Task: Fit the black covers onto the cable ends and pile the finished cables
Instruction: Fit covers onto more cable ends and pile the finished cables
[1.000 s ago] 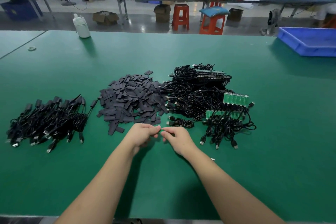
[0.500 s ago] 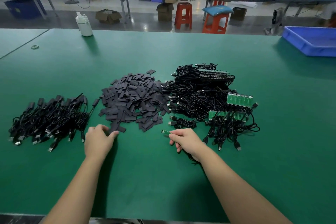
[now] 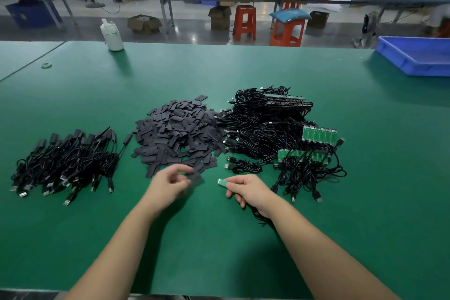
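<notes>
Black covers (image 3: 175, 134) are heaped in a loose mound at the middle of the green table (image 3: 365, 202), and one cover (image 3: 196, 179) is seen, blurred, at the fingertips of the left hand (image 3: 170, 184) just in front of that mound. The left fingers are curled toward the thumb and appear to pinch this cover, though the blur keeps the grip from being read clearly. A cable end, a small green board (image 3: 222, 182), is pinched between the thumb and forefinger of the right hand (image 3: 248, 190) and points left toward the cover, apart from it; its black cable (image 3: 260, 218) is trailed under the right wrist. Finished cables (image 3: 65, 165) are piled at the left, well apart from the hands. Unfinished cables (image 3: 267, 134) with green boards are tangled at the right, touching the mound of covers. A white bottle (image 3: 112, 35) is stood at the far edge and a blue bin (image 3: 414, 56) is placed at the far right.
</notes>
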### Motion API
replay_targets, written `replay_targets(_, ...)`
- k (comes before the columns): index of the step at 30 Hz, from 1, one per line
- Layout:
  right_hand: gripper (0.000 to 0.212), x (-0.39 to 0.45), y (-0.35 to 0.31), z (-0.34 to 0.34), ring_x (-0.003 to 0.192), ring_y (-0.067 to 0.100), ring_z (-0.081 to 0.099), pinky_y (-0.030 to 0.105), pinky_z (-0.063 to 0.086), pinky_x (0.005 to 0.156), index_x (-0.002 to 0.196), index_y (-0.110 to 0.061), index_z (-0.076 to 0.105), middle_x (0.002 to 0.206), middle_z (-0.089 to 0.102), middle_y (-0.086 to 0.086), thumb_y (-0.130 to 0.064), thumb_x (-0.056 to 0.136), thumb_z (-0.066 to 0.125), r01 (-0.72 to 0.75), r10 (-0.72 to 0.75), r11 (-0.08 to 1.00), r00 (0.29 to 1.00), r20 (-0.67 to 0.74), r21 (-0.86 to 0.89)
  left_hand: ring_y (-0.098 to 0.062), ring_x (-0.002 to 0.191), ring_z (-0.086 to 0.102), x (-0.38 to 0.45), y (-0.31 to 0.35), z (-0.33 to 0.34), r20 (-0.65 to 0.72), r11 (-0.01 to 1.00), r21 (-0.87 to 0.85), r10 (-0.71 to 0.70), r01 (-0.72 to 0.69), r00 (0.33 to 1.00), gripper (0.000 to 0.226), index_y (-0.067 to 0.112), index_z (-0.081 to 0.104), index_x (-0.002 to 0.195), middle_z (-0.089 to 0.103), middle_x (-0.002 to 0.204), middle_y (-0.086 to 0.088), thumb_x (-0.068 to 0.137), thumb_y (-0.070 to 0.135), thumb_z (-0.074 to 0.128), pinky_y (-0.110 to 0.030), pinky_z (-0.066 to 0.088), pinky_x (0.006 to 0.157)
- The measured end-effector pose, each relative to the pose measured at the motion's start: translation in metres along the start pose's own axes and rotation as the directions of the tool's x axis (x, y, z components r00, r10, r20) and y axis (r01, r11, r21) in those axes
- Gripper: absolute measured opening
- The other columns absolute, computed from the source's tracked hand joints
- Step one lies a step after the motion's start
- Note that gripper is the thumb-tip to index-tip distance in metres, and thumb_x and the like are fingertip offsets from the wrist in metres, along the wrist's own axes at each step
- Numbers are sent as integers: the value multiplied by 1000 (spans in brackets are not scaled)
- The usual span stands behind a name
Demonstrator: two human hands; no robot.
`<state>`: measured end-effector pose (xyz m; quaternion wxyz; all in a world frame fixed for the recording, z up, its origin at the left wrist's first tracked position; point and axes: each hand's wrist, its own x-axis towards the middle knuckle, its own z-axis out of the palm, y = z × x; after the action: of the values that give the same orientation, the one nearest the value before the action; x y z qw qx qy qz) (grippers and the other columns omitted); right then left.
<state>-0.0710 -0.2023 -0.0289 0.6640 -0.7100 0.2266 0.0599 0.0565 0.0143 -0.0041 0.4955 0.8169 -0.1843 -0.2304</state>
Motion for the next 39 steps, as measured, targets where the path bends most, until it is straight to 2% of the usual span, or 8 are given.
replay_targets(5,19,-2,-1,3,48,6,46,21,42,44,114,-9,69,71,67,-2,-12,98,60,-5,5,1000,1000,-11,16,-8,52,56,-4,10,52,63,996,57,69,-73,996,21,23,73,109,67,68,3,95,12,62,-18,45,56)
replay_targets(10,21,-5,-1,0,48,7,47,21,43,44,118,-5,65,67,62,-1,-11,100,58,-27,27,999,1000,-8,32,-8,86,55,-1,7,60,83,875,379,292,-301,953,32,21,70,120,56,90,11,89,27,71,-7,35,74)
replay_targets(13,19,-5,-1,-3,47,7,48,22,44,45,117,-5,65,65,60,-1,-9,101,56,-38,38,998,999,-1,40,-10,91,57,1,5,60,115,818,454,339,-353,934,32,21,70,120,58,96,11,90,31,70,-21,45,84)
replay_targets(16,16,-6,0,-9,47,8,50,22,46,45,112,-12,66,63,60,-2,-10,101,55,-52,52,999,999,11,15,-10,97,61,-1,2,60,104,817,437,368,-375,924,28,21,73,116,66,105,10,90,30,70,-29,48,91)
replay_targets(21,16,-2,6,-12,46,9,48,24,42,43,108,-14,70,58,59,-5,-11,99,57,-59,59,998,997,-48,2,4,96,61,-5,-4,67,33,886,298,362,-355,931,22,21,76,110,71,104,15,88,24,73,-5,40,88)
replay_targets(26,17,-3,9,-17,45,8,44,23,37,41,108,-13,71,57,55,-5,-11,97,58,-52,57,994,997,-57,97,18,94,57,-2,-7,65,-14,908,254,347,-332,938,20,22,77,107,70,100,19,87,21,73,1,36,85)
replay_targets(36,18,-8,7,-17,45,7,44,21,38,42,112,-7,70,58,54,-4,-10,100,56,-47,47,990,999,-2,137,17,94,58,1,-6,67,-12,886,268,396,-379,918,19,24,77,105,64,93,33,86,19,75,2,36,82)
replay_targets(39,17,-9,8,-17,46,7,45,21,39,43,110,-9,70,59,55,-4,-9,99,57,-56,55,988,998,11,144,14,95,59,3,-5,64,31,876,298,389,-380,921,20,27,76,106,70,97,25,87,23,74,1,37,82)
